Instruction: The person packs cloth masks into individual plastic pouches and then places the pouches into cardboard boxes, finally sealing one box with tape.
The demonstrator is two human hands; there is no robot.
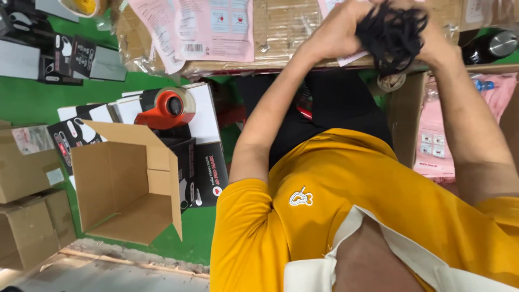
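My left hand (335, 32) and my right hand (435, 38) are both raised in front of me at the top of the head view. Between them they clutch a tangled black bundle of thin cords (392, 32). The left fingers press into the bundle from the left, while the right hand wraps it from the right and behind. Loose loops hang down from the bundle's underside. My forearms run up from a yellow shirt (367, 189) that fills the lower right of the view.
An empty open cardboard box (127, 184) lies on a green surface (32, 100) at the left. Above it, an orange tape dispenser (167, 108) rests on white and black flat packages. Pink printed packets (216, 27) lie on cardboard at the top. More pink packets (438, 140) are at the right.
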